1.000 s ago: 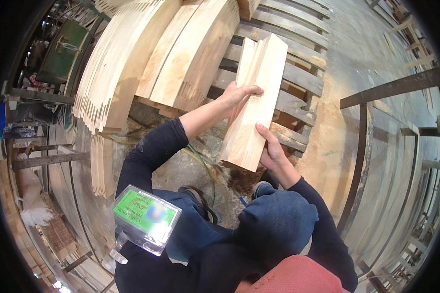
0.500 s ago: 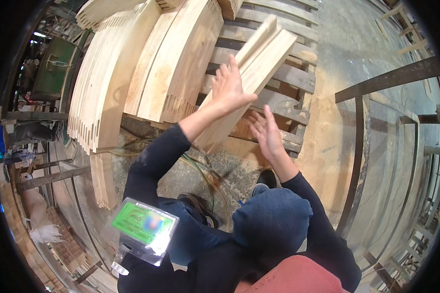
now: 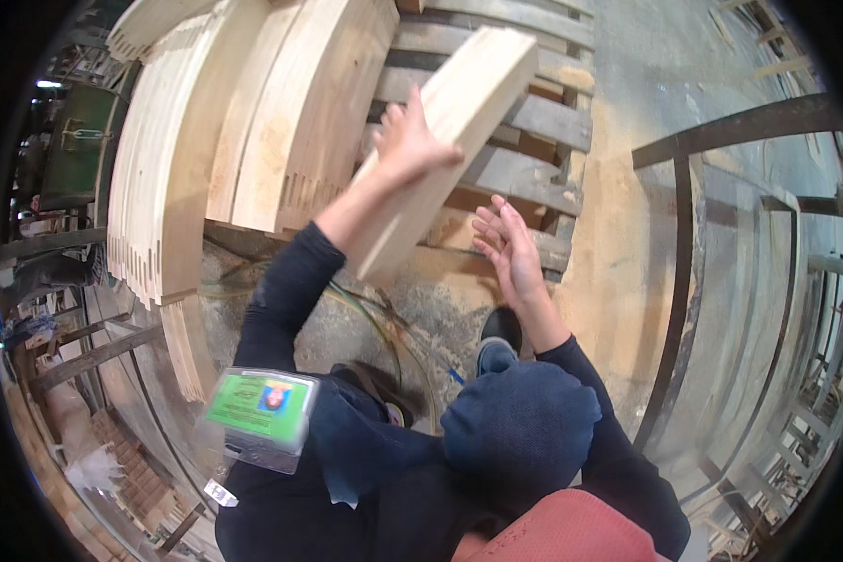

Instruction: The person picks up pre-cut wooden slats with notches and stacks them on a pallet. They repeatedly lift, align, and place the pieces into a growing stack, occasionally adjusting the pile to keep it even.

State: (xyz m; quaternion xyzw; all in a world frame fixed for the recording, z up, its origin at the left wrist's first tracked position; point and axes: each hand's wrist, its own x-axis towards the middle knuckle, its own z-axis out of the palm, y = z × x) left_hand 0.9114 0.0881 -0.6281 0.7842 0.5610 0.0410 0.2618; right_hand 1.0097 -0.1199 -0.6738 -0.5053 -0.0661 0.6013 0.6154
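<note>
A pair or small stack of pale wooden boards [image 3: 468,103] lies slantwise on the slatted pallet, its near end reaching over the pallet's edge toward me. My left hand [image 3: 410,148] is at the boards' left side, fingers spread and thumb stretched across the top; whether the palm presses on the wood is hard to tell. To the right of the boards' near half, my right hand [image 3: 511,251] is held with palm turned toward them and fingers stretched out. A gap shows between it and the wood, and nothing is in it.
Stacks of boards with finger-jointed ends [image 3: 286,131] stand on the left of the pallet [image 3: 534,122]. Hoses [image 3: 375,314] run across the dusty floor by my feet. A dark metal frame [image 3: 684,281] is on the right, and a green metal box [image 3: 80,140] at far left.
The boards, parted by a groove before, now sit flush as one block. Both hands remain beside them, slightly further left in view. My badge has swung a little.
</note>
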